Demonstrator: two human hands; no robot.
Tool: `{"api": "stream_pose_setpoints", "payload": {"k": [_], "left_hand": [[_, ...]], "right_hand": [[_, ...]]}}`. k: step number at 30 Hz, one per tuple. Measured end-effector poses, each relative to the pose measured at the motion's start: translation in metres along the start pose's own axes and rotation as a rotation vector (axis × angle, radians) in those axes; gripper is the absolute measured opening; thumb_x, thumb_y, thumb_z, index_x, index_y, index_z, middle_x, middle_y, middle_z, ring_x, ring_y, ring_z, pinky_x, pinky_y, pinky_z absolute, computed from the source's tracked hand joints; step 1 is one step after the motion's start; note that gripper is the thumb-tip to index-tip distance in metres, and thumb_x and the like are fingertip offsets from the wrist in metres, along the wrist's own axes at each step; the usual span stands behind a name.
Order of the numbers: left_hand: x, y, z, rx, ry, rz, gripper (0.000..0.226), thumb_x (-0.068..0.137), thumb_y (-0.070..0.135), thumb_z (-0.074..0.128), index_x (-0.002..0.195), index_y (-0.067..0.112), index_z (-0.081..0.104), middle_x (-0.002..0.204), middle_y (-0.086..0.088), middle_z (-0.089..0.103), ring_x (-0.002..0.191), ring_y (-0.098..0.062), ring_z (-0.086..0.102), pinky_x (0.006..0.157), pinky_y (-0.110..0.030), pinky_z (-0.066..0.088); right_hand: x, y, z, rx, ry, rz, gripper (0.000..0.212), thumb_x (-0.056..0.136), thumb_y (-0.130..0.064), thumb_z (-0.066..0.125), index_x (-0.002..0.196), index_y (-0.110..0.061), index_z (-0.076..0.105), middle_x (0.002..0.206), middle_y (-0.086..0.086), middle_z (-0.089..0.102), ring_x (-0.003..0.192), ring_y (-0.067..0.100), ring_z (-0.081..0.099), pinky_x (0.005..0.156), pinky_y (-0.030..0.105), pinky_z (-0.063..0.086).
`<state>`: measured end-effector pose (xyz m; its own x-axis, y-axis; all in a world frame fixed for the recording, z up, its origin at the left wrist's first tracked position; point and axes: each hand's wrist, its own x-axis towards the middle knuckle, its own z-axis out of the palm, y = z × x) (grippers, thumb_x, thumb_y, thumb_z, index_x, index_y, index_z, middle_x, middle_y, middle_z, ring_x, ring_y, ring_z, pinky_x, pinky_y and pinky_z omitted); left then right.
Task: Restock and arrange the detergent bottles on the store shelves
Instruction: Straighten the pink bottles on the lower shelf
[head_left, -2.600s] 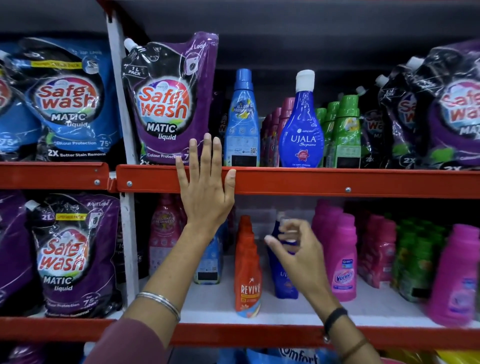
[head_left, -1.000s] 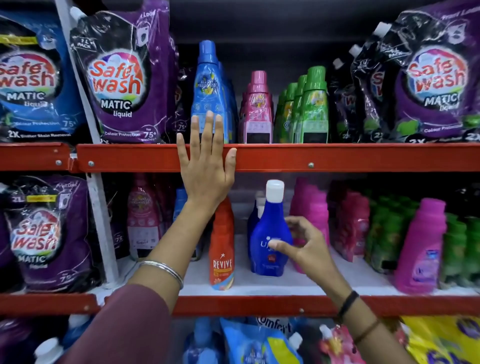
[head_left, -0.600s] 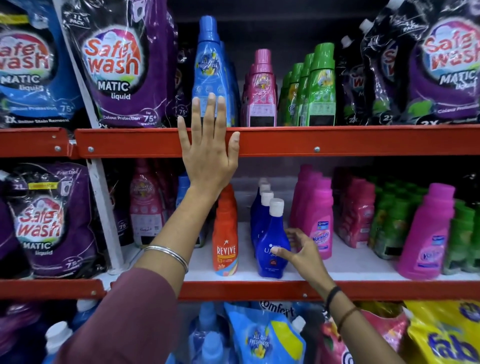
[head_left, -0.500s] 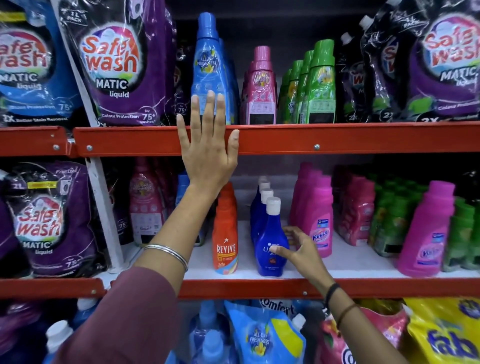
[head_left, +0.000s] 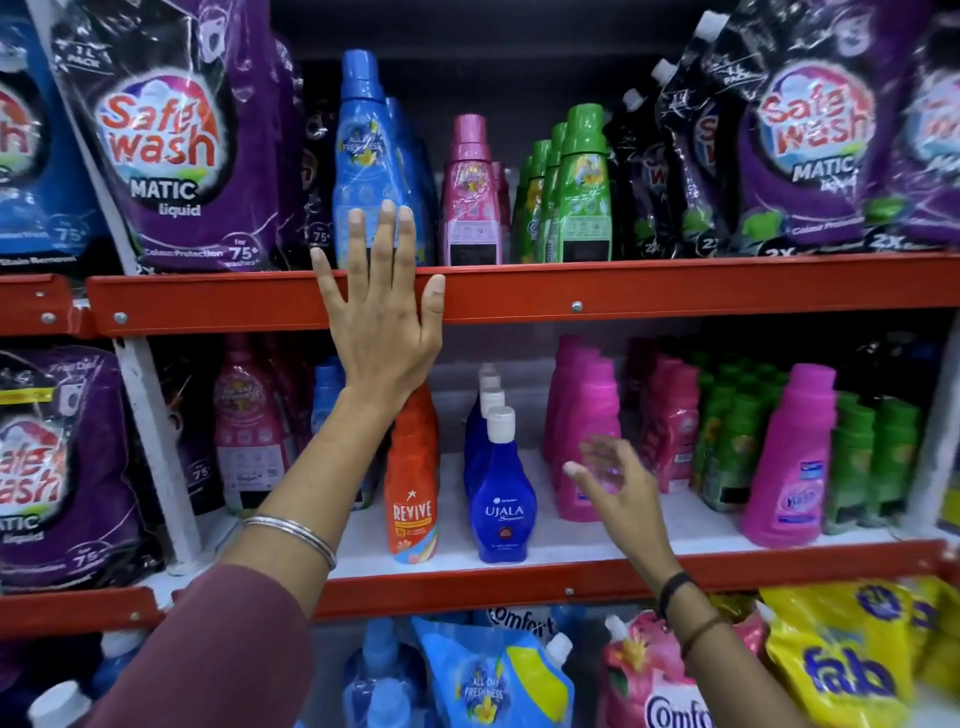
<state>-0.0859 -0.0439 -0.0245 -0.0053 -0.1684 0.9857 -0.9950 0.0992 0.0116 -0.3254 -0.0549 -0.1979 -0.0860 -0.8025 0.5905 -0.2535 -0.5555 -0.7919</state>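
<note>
- Pouches, far left: purple "Safe wash MATIC liquid" pack (head_left: 171, 156), marked "1 L PACK" and "75+ washes", on the upper shelf; a second purple Safe wash pouch (head_left: 47, 467) on the shelf below.
- Left hand (head_left: 382, 317): flat against the red shelf rail (head_left: 623, 293), fingers (head_left: 387, 234) straight and slightly apart, holding nothing; silver bangle (head_left: 291, 532) at the wrist, maroon sleeve below.
- Upper shelf, centre: blue "All Day Freshness" bottle (head_left: 363, 156) behind the fingertips, then a pink bottle (head_left: 470, 192) and a green bottle (head_left: 584, 187).
- Middle shelf: orange "REVIVE" bottle (head_left: 413, 488) upright; just beside it, a front-to-back row of blue white-capped bottles, the front "UJALA" bottle (head_left: 501, 499) at the shelf edge.
- Right hand (head_left: 615, 483): motion-blurred, fingers spread and empty, just right of the UJALA bottle, apart from it, in front of pink bottles (head_left: 587, 415).
- Further right: pink bottle (head_left: 789, 457) whose label is too blurred to read; purple Safe wash pouches above.
- Bottom shelf: blue "All Day Freshness" pouch (head_left: 488, 686), pink "Comfort" pouch (head_left: 654, 686), yellow "fab" pouch (head_left: 841, 665).
</note>
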Motion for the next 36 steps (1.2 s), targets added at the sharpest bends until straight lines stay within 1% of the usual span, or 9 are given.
{"api": "stream_pose_setpoints", "payload": {"k": [3, 6, 9, 12, 15, 17, 19, 28, 36], "left_hand": [[0.003, 0.022, 0.002, -0.029, -0.008, 0.041, 0.061, 0.101, 0.05, 0.015, 0.152, 0.016, 0.018, 0.16, -0.003, 0.022, 0.148, -0.024, 0.013, 0.117, -0.053, -0.001], [0.008, 0.041, 0.006, -0.047, -0.012, 0.058, 0.062, 0.101, 0.051, 0.013, 0.152, 0.017, 0.018, 0.16, -0.003, 0.022, 0.148, -0.024, 0.015, 0.117, -0.051, -0.001], [0.009, 0.051, 0.011, -0.039, -0.013, 0.059, 0.061, 0.101, 0.051, 0.016, 0.152, 0.017, 0.018, 0.16, -0.003, 0.022, 0.148, -0.024, 0.014, 0.117, -0.051, -0.001], [0.008, 0.053, 0.015, -0.019, -0.007, 0.05, 0.06, 0.102, 0.051, 0.016, 0.152, 0.019, 0.018, 0.16, -0.001, 0.022, 0.148, -0.024, 0.015, 0.117, -0.052, 0.001], [0.008, 0.052, 0.018, -0.01, -0.011, 0.047, 0.061, 0.101, 0.053, 0.012, 0.153, 0.02, 0.017, 0.16, -0.001, 0.021, 0.148, -0.024, 0.013, 0.117, -0.052, 0.001], [0.008, 0.052, 0.018, -0.002, -0.011, 0.05, 0.062, 0.101, 0.053, 0.012, 0.153, 0.02, 0.016, 0.16, -0.001, 0.021, 0.148, -0.024, 0.013, 0.117, -0.053, 0.001], [0.007, 0.052, 0.018, -0.004, -0.011, 0.047, 0.062, 0.101, 0.053, 0.012, 0.153, 0.02, 0.016, 0.16, 0.0, 0.021, 0.148, -0.025, 0.013, 0.117, -0.052, 0.001], [0.007, 0.052, 0.02, -0.006, 0.01, 0.044, 0.06, 0.102, 0.051, 0.016, 0.153, 0.021, 0.017, 0.16, 0.0, 0.022, 0.148, -0.025, 0.013, 0.117, -0.053, 0.002], [0.007, 0.051, 0.023, 0.006, 0.054, 0.06, 0.058, 0.102, 0.05, 0.021, 0.152, 0.02, 0.019, 0.159, -0.001, 0.025, 0.148, -0.026, 0.016, 0.117, -0.055, 0.004]], "right_hand": [[0.01, -0.001, -0.039, -0.036, 0.308, -0.132, 0.029, 0.082, -0.019, 0.071, 0.108, -0.02, 0.057, 0.102, 0.004, 0.066, 0.097, 0.023, 0.064, 0.086, 0.029, 0.051], [0.02, 0.008, -0.082, -0.154, 0.627, -0.208, 0.03, 0.083, -0.017, 0.07, 0.11, -0.012, 0.057, 0.104, 0.01, 0.062, 0.101, 0.033, 0.06, 0.089, 0.042, 0.049], [0.026, 0.024, -0.119, -0.301, 0.758, -0.151, 0.046, 0.082, -0.025, 0.069, 0.119, -0.006, 0.05, 0.118, 0.019, 0.056, 0.113, 0.033, 0.05, 0.101, 0.052, 0.039], [0.029, 0.035, -0.142, -0.383, 0.703, 0.007, 0.073, 0.076, -0.028, 0.075, 0.133, -0.003, 0.038, 0.134, 0.023, 0.044, 0.127, 0.033, 0.039, 0.109, 0.053, 0.03], [0.033, 0.045, -0.156, -0.434, 0.578, 0.193, 0.09, 0.073, -0.037, 0.077, 0.139, -0.002, 0.028, 0.139, 0.024, 0.038, 0.129, 0.038, 0.038, 0.103, 0.05, 0.036], [0.034, 0.051, -0.162, -0.495, 0.51, 0.256, 0.091, 0.071, -0.043, 0.077, 0.137, -0.003, 0.028, 0.135, 0.025, 0.042, 0.122, 0.043, 0.046, 0.096, 0.054, 0.044], [0.033, 0.055, -0.165, -0.555, 0.481, 0.286, 0.085, 0.072, -0.037, 0.076, 0.134, 0.0, 0.03, 0.129, 0.028, 0.046, 0.116, 0.046, 0.05, 0.089, 0.054, 0.046], [0.028, 0.036, -0.165, -0.669, 0.536, 0.214, 0.072, 0.064, -0.029, 0.084, 0.112, 0.005, 0.042, 0.108, 0.029, 0.054, 0.095, 0.045, 0.058, 0.069, 0.044, 0.04], [0.022, -0.012, -0.109, -0.635, 0.48, 0.142, 0.08, 0.055, -0.053, 0.083, 0.107, -0.007, 0.042, 0.11, 0.019, 0.061, 0.098, 0.041, 0.062, 0.07, 0.043, 0.044]]}}
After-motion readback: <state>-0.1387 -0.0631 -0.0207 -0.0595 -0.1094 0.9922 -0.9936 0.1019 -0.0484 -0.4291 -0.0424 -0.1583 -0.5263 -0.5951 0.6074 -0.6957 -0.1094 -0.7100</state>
